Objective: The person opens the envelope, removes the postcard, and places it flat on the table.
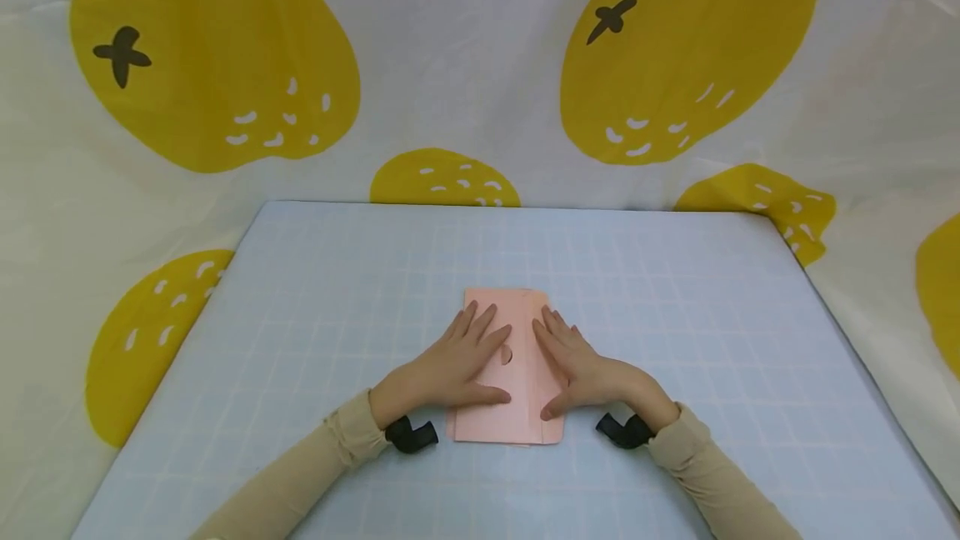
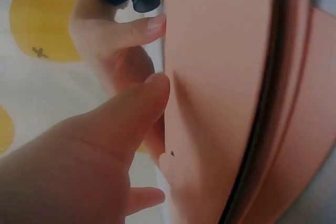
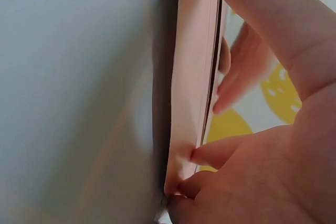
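Note:
A folded pink cardboard piece [image 1: 491,425] lies flat near the middle of the table, its long sides running away from me. A small round cutout with a dark curved edge shows near its centre. My left hand [image 1: 453,363] rests on its left part with fingers spread. Over the narrower right flap [image 1: 546,386], my right hand [image 1: 592,375] presses with extended fingers, the thumb lower down. Several stacked layers [image 2: 294,51] with dark gaps between them show along one edge in the left wrist view. In the right wrist view, fingertips [image 3: 202,155] touch the flap near its edge.
A pale blue table [image 1: 337,273] with a faint white grid carries the cardboard. Behind and beside it hangs a white cloth [image 1: 450,40] printed with large yellow fruit shapes. Black straps [image 1: 411,436] sit at both wrists, below beige sleeves [image 1: 300,473].

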`<control>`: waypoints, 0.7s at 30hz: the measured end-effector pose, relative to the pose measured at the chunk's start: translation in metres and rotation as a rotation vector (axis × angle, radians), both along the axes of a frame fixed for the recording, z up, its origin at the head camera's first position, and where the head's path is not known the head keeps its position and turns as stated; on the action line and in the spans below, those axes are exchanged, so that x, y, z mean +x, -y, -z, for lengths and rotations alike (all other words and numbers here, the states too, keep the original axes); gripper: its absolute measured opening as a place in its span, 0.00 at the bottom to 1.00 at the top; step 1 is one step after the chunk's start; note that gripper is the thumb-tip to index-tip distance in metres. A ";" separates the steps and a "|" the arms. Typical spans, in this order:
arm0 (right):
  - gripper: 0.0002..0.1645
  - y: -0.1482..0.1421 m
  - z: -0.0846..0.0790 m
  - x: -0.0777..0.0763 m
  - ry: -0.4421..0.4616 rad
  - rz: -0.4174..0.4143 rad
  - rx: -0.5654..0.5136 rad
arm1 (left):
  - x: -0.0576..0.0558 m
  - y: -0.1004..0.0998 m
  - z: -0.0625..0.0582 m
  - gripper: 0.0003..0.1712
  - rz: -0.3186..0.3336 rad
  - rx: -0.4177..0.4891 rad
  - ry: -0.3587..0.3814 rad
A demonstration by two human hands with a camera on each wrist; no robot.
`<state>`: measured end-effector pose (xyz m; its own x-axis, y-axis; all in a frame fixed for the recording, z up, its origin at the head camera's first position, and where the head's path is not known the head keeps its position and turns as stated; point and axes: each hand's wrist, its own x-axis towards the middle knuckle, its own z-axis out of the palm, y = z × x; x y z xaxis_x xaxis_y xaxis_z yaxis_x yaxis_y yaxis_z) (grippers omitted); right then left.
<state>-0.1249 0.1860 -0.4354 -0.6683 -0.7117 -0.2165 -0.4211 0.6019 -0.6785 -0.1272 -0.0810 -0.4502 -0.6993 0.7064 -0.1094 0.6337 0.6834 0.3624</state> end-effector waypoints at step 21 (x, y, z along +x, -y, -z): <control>0.74 -0.003 0.002 -0.001 0.000 -0.001 0.001 | 0.001 -0.053 -0.008 0.55 -0.199 -0.174 -0.081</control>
